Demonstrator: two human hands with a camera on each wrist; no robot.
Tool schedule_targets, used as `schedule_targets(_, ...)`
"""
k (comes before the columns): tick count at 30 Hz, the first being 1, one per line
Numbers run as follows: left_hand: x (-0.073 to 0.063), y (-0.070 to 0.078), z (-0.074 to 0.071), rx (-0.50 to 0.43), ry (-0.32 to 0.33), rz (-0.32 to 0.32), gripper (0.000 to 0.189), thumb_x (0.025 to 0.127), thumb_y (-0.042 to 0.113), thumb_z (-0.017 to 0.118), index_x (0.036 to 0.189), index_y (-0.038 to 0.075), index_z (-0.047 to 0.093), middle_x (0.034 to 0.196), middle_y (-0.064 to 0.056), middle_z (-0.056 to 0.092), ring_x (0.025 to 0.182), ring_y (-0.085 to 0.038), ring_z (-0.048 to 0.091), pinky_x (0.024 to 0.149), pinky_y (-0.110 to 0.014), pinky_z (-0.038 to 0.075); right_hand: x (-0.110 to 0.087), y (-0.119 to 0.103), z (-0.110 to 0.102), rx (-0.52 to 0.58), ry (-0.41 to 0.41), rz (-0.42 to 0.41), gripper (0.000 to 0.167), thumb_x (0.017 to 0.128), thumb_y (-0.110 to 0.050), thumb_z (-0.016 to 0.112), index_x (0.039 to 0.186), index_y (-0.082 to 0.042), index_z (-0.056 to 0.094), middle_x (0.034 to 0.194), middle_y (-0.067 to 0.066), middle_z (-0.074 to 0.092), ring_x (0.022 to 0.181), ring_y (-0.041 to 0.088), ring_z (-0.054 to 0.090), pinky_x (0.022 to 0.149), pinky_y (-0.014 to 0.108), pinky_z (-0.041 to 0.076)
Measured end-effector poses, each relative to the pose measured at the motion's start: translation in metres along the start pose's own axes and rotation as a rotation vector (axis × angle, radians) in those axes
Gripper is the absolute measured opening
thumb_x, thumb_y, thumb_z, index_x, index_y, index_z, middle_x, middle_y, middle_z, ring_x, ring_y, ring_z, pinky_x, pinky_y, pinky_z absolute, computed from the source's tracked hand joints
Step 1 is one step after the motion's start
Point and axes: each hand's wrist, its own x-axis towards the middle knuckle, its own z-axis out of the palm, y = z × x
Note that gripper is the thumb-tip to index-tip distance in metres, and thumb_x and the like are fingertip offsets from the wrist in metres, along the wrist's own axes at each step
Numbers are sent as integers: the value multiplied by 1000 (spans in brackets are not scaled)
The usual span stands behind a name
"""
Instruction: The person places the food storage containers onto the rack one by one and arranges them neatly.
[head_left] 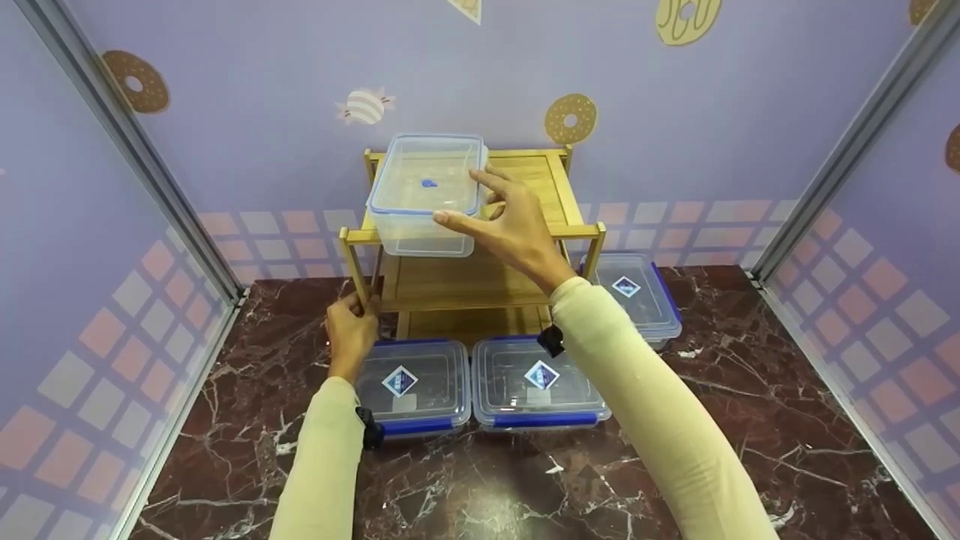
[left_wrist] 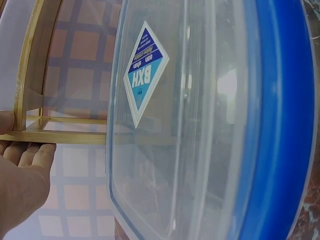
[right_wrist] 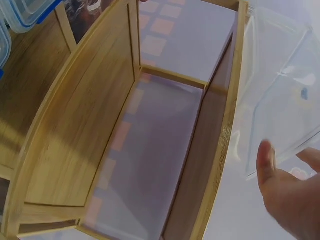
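A clear plastic food container (head_left: 427, 169) with a blue-edged lid and small blue vent sits at the left of the wooden rack's top shelf (head_left: 525, 176), its front end over the front rail. My right hand (head_left: 514, 221) holds its front right corner, thumb at the front edge and fingers along the right side. In the right wrist view the thumb (right_wrist: 266, 157) overlaps the container (right_wrist: 287, 100). My left hand (head_left: 351, 330) grips the rack's front left leg (head_left: 355, 270); the left wrist view has the fingers (left_wrist: 42, 157) under that leg and the thumb above.
Two clear lidded containers with blue clips, a left one (head_left: 427, 367) and a right one (head_left: 517, 397), lie side by side before the rack on the dark marble floor (head_left: 480, 495). Another container (head_left: 637, 300) is right of the rack. Patterned walls (head_left: 262, 150) enclose the space.
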Motion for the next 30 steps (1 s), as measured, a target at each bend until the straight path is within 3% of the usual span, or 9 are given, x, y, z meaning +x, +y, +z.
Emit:
schedule_targets(3, 0, 0, 0, 5, 0, -2, 22, 98, 12, 62, 111, -1, 75, 98, -18, 75, 78, -19, 64, 65, -22, 46, -1, -2, 4, -97, 71, -65, 72, 78, -47, 87, 133, -6, 65, 142, 11, 54, 120, 22, 53, 98, 30, 45)
schedule_targets(7, 0, -1, 0, 19, 4, -4, 22, 98, 12, 62, 111, 0, 75, 99, -18, 75, 83, -23, 65, 70, -26, 47, -3, -2, 8, -165, 163, -175, 55, 78, -46, 86, 115, -6, 73, 121, 10, 59, 117, 23, 52, 103, 30, 39)
schedule_targets(11, 1, -1, 0, 27, 8, 2, 22, 98, 13, 64, 110, -1, 75, 97, -18, 76, 80, -23, 67, 66, -22, 47, -4, 1, 12, -170, 231, -343, 40, 82, -36, 84, 102, -2, 75, 107, 13, 59, 98, 26, 56, 89, 33, 47)
schedule_targets(16, 1, 0, 0, 22, 8, -5, 22, 98, 14, 65, 108, -2, 75, 94, -18, 75, 73, -19, 65, 61, -19, 46, -4, 5, 18, -193, 257, -505, 22, 90, -20, 79, 102, -1, 78, 103, 13, 60, 85, 24, 61, 77, 31, 52)
schedule_targets(21, 1, 1, 1, 19, 12, -12, 21, 98, 14, 65, 107, -1, 75, 94, -18, 75, 74, -19, 64, 62, -21, 47, -4, 8, 22, -240, 251, -542, 17, 95, -12, 73, 108, -3, 78, 107, 14, 60, 87, 26, 62, 78, 31, 52)
schedule_targets(30, 1, -1, 1, 26, 16, -11, 20, 98, 15, 65, 104, 0, 77, 92, -16, 75, 73, -17, 62, 62, -22, 46, -3, 13, 26, -342, 170, -557, 26, 101, -10, 63, 124, -2, 72, 120, 18, 55, 97, 28, 60, 87, 31, 53)
